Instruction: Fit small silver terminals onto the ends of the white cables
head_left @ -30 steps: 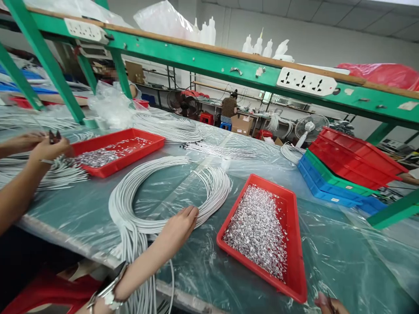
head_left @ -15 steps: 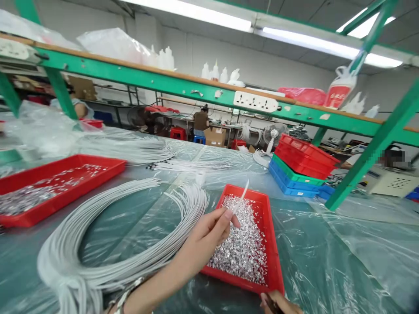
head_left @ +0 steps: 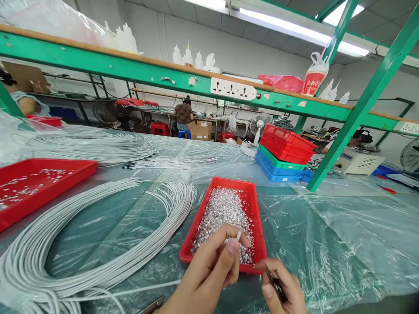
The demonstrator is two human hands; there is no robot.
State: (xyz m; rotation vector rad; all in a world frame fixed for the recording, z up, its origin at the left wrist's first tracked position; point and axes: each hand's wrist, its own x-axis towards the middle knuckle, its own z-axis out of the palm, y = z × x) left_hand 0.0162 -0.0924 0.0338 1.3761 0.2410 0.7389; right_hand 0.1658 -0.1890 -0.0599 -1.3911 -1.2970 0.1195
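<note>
Bottom edge cuts off a lot here: both wrists are out of frame, and there's some dark tool tip poking in at the bottom that I can't identify. The left hand is pinching the end of a white cable between thumb and fingers, only the short tip shows past them, right over the near end of the red tray. The right hand is closed around a small dark tool; can't tell what kind. The tray is full of tiny shiny metal bits, too small to make out. Compared with half a second back, the left hand has pulled in closer and lower, and the right hand has come properly into view. Left of the tray sits the big cable loop. Farther back, stacked bins.
</note>
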